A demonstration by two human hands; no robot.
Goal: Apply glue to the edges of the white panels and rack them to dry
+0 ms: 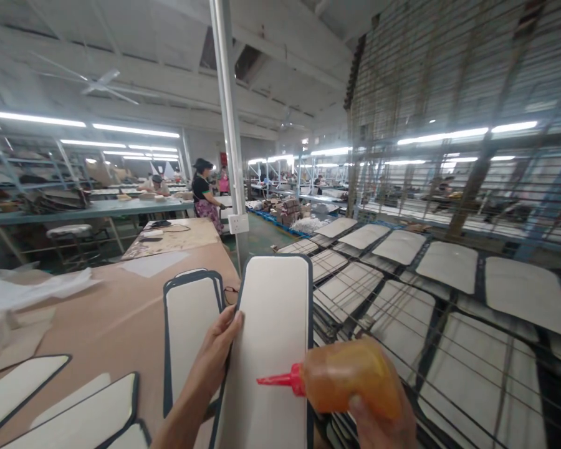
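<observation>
My left hand (pixel 222 340) grips the left edge of a long white panel (pixel 275 312) with a dark border, held tilted up in front of me. In my right hand (pixel 378 421) is a squeeze bottle (pixel 350 377) of amber liquid, lying on its side with its red nozzle pointing left across the panel's face. Whether the nozzle tip touches the panel I cannot tell. Behind my left wrist, similar dark-edged panels (pixel 194 312) lie on the brown-covered table (pixel 135 305). The lower end of the held panel runs out of view.
Wire racks (pixel 449 349) at the right carry several white panels, with a raised wire rack (pixel 425 93) above. More panels (pixel 88 415) lie at the table's lower left, near white sheets (pixel 32 293). A metal post (pixel 229 125) with a socket box stands ahead. A person (pixel 204 193) stands beyond.
</observation>
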